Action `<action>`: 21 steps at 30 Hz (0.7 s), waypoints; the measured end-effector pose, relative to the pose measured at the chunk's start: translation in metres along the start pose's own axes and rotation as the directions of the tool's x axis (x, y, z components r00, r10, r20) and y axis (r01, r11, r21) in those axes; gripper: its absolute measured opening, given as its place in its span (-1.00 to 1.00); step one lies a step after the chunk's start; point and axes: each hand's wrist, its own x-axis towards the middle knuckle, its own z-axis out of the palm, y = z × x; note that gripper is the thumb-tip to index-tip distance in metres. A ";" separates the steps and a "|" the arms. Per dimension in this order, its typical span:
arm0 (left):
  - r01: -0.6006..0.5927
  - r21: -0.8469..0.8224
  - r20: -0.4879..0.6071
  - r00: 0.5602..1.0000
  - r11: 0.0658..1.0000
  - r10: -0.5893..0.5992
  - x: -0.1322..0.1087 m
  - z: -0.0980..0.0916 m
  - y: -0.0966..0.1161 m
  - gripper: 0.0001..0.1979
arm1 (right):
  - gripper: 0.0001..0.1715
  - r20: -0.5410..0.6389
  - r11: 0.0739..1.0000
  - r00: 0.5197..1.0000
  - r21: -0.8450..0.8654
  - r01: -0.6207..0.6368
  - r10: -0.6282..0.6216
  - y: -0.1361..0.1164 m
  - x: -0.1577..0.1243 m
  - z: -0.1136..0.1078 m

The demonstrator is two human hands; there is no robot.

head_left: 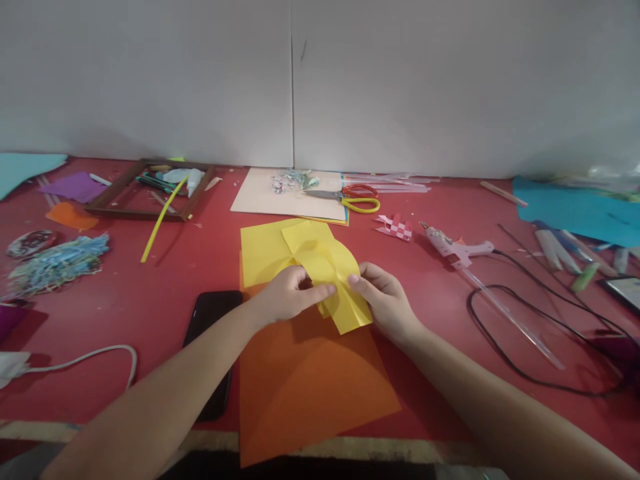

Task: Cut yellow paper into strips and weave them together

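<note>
The lower part of the folded yellow paper is lying under both hands, so its creases there are being hidden. The fingertips of the left hand are tucking behind its edge, out of sight. The black phone is being crossed by the left forearm, and the orange sheet is running past the near edge of the tabletop. At the right border of the view a lit screen is being cut off, and anything on it is showing too small to read. The grip of the left hand is closing narrowly, thumb against fingers, and is pinching the left edge of the folded yellow paper. The grip of the right hand is closing in the same way on the right edge of that paper, with the thumb pressing on top and the other fingers curling beneath. The folded yellow paper is sitting at the centre of the tabletop, overlapping a flat yellow sheet behind it and the orange sheet below it. Scissors with red and yellow handles are lying further back on a cream sheet. A glue gun is lying to the right, well apart from the hands, and any marking on its body is appearing too blurred to read.
</note>
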 end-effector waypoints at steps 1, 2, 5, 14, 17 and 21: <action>-0.001 0.001 0.002 1.000 1.000 0.001 0.000 0.000 0.000 -0.63 | -0.67 -0.004 1.000 1.000 -0.010 -0.008 0.008 0.000 0.000 0.001; 0.002 0.001 0.006 1.000 1.000 -0.002 0.000 -0.001 0.000 -0.63 | -0.66 -0.011 1.000 1.000 -0.021 -0.009 0.009 0.000 0.000 0.001; -0.012 -0.010 0.014 1.000 1.000 0.012 0.001 -0.001 -0.001 -0.63 | -0.64 -0.028 0.999 0.999 -0.047 0.024 -0.025 -0.001 0.000 0.002; -0.010 -0.042 -0.040 0.999 0.999 0.009 0.002 -0.002 0.001 -0.68 | -0.65 -0.079 0.997 0.995 -0.037 0.062 -0.065 -0.001 0.001 0.001; 0.062 0.035 -0.067 0.996 0.997 -0.059 -0.001 0.000 0.004 -0.62 | -0.64 -0.106 0.994 0.990 -0.062 0.085 -0.091 0.001 0.002 0.001; 0.246 0.118 -0.121 0.965 0.962 -0.232 -0.004 0.003 0.004 -0.44 | -0.60 -0.133 0.982 0.981 -0.150 0.119 -0.139 0.002 0.002 0.002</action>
